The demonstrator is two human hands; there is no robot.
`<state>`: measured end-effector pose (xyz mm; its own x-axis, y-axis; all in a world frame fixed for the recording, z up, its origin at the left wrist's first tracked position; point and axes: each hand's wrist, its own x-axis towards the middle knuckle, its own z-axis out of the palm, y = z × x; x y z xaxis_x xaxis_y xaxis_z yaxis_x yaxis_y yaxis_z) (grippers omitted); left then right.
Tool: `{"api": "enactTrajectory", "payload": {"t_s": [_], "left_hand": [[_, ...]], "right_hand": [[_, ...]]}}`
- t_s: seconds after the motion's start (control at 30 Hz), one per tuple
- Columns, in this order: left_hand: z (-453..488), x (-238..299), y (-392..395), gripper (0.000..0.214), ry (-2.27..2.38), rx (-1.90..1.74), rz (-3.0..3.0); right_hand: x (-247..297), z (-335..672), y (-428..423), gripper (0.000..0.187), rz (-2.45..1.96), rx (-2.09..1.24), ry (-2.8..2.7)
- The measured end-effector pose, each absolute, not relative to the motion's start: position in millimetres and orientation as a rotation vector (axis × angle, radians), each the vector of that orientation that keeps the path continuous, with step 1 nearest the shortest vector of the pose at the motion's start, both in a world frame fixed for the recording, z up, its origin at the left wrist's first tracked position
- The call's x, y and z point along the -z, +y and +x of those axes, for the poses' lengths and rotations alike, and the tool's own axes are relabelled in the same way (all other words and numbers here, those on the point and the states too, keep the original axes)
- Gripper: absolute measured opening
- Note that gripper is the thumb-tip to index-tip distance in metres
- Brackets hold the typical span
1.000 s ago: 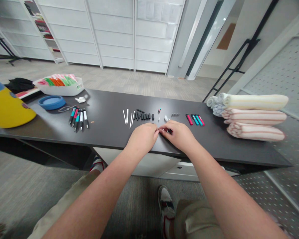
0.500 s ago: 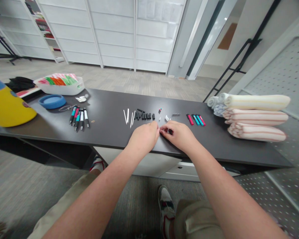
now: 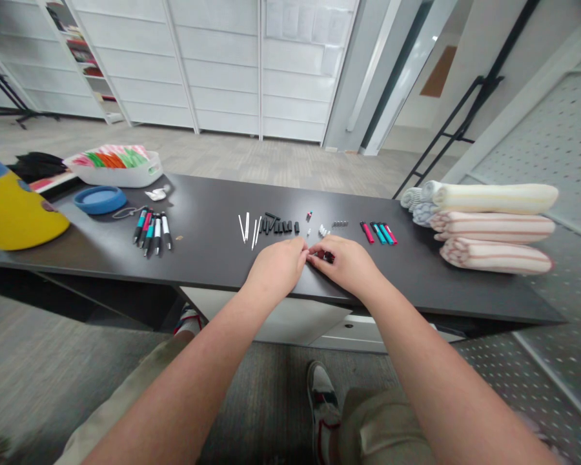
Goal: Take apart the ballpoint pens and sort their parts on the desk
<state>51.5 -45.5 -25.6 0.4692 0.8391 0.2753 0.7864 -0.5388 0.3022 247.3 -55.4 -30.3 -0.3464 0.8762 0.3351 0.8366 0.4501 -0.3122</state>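
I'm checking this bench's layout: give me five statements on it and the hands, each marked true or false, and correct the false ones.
1. The left hand is close to the right hand. True.
2. The right hand is empty. False: a dark piece, mostly hidden, shows in its grasp.
3. The pens lie left of the white rods. True.
4. All coloured tubes are teal. False: some coloured tubes are pink.
5. The basket stands left of the rolled cloths. True.
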Motion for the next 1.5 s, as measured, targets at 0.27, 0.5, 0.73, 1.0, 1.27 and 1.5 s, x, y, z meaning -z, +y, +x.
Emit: {"api": "enactTrajectory", "payload": {"t_s": [0.27,0.5,0.73,1.0,1.27,1.5], "left_hand": [[49.6,23.2,-44.9,0.02,1.39,-0.643,2.542],[48.1,22.3,-47.7,0.021,1.363,-0.66,2.568],[47.5,21.3,-50.2,0.021,1.369,-0.641,2.591],[44.3,23.5,-54.9,0.021,1.323,-0.669,2.596],[37.9,23.5,-64.8,0.021,1.289,-0.667,2.629],[36.6,26.8,-69.1,0.023,1.284,-0.666,2.66]], "right_hand": [[30.8,247.2,-54.5,0.014,-1.43,-0.126,-2.194],[28.6,246.6,-54.2,0.007,-1.435,-0.181,-2.075],[28.4,245.2,-51.3,0.007,-1.518,-0.189,-2.03],[29.4,245.8,-49.6,0.01,-1.581,-0.159,-2.025],[31.2,251.6,-68.8,0.01,-1.529,-0.07,-1.988],[28.1,243.0,-85.6,0.027,-1.57,-0.028,-2.203]]}}
